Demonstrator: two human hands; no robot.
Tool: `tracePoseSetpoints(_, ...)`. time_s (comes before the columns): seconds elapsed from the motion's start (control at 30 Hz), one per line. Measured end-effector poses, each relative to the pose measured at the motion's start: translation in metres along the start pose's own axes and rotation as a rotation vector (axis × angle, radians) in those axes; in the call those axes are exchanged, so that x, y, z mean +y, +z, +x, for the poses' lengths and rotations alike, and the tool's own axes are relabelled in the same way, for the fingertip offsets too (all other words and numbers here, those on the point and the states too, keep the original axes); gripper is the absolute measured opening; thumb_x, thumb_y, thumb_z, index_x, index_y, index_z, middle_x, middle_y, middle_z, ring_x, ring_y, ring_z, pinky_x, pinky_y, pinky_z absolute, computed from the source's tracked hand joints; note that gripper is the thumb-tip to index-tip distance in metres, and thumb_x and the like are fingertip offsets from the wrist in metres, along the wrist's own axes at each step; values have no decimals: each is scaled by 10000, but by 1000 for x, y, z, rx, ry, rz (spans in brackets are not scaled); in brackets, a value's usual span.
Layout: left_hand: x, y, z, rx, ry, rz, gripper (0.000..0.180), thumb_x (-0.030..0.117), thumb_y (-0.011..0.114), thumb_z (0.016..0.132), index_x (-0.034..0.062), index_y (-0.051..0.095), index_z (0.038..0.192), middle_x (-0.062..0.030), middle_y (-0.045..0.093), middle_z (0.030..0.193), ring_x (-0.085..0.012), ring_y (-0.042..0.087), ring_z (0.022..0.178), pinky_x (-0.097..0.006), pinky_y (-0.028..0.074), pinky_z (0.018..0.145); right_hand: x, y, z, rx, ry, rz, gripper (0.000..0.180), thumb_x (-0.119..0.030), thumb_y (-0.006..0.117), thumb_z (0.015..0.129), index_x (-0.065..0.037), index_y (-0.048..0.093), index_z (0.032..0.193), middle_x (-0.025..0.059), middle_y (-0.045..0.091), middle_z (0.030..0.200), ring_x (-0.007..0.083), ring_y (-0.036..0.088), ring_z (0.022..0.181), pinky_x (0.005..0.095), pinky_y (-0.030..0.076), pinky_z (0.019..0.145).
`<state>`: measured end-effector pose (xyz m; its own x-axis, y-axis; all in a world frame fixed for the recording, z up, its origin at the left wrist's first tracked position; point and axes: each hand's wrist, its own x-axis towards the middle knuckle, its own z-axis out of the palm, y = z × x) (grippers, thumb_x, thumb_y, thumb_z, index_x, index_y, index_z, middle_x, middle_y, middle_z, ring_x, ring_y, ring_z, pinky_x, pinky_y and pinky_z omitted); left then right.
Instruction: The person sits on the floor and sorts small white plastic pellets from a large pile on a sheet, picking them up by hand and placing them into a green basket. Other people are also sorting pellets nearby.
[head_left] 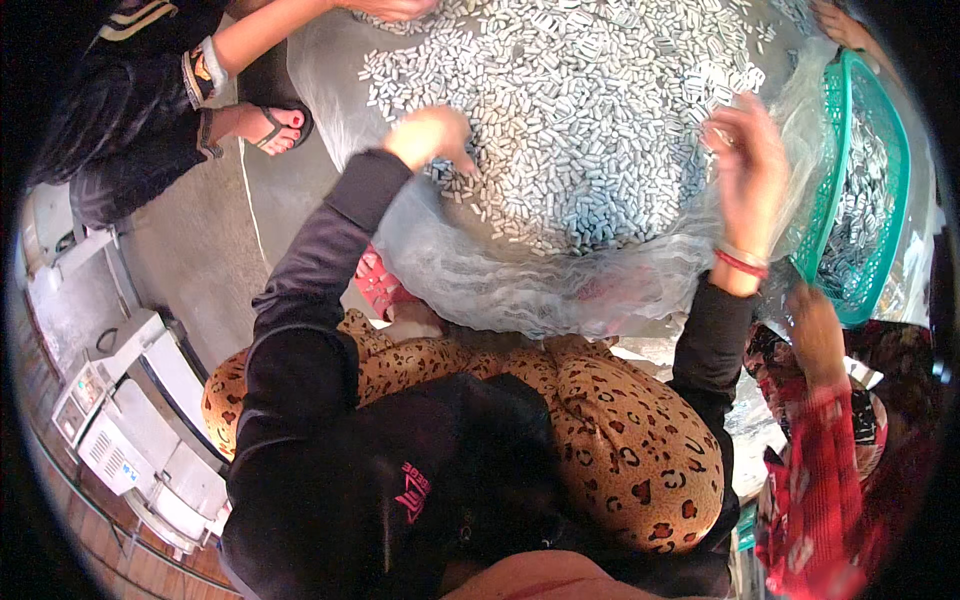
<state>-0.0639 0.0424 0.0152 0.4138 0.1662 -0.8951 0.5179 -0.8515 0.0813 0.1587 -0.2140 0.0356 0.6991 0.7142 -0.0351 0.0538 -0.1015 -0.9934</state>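
A broad pile of small silver-grey oblong pieces (590, 130) lies on a clear plastic sheet (520, 285) in front of me; their exact kind is too small to tell. My left hand (432, 137) is at the pile's left edge, its thumb pointing down toward the pieces. Its fingers are blurred and partly hidden, so whether they hold anything does not show. Over the right edge of the pile is my right hand (748, 150), a red band at its wrist. Its fingers are apart and bent toward the pile, slightly blurred, with nothing visible in them.
At the right stands a green plastic basket (835, 190) holding similar pieces. Beside it is a co-worker's hand (817, 325) with a red sleeve (825, 470). Another person's arm (265, 35) reaches in at upper left, above a sandalled foot (270, 128). A white machine (140, 430) stands lower left.
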Motion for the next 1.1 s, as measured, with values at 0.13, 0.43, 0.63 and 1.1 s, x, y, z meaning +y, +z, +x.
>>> tracePoseSetpoints(0.13, -12, 59, 37, 568, 263, 2, 318, 264, 701, 711, -37, 625, 781, -218, 605, 719, -367, 613, 755, -428, 479, 695, 32, 95, 23, -283, -437, -730, 404, -225, 639, 817, -154, 570, 1208, 122, 604, 1074, 264, 559, 962, 339, 475, 757)
tracePoseSetpoints(0.43, -31, -7, 29, 567, 552, -783, 407, 72, 599, 830, 30, 513, 1226, -110, 640, 876, -114, 575, 576, -299, 508, 600, 48, 143, -25, -481, -458, -1192, 320, -13, 585, 693, -46, 585, 1011, 150, 544, 964, 323, 509, 929, 395, 469, 777)
tracePoseSetpoints(0.63, -52, -34, 33, 292, 894, -1149, 371, 163, 533, 903, 104, 510, 1268, -43, 617, 1007, -68, 559, 748, -235, 486, 647, 32, 124, -42, -506, -7, -581, 393, -13, 559, 785, -109, 597, 1165, 162, 560, 1108, 286, 566, 927, 356, 460, 812)
tracePoseSetpoints(1.1, -2, -36, 120, 1133, 403, -369, 286, 347, 601, 825, 102, 661, 959, -166, 615, 936, -315, 620, 819, -404, 494, 729, 31, 110, -13, -339, 217, -202, 327, -25, 508, 821, -26, 574, 1141, 173, 601, 1044, 231, 595, 874, 331, 503, 685)
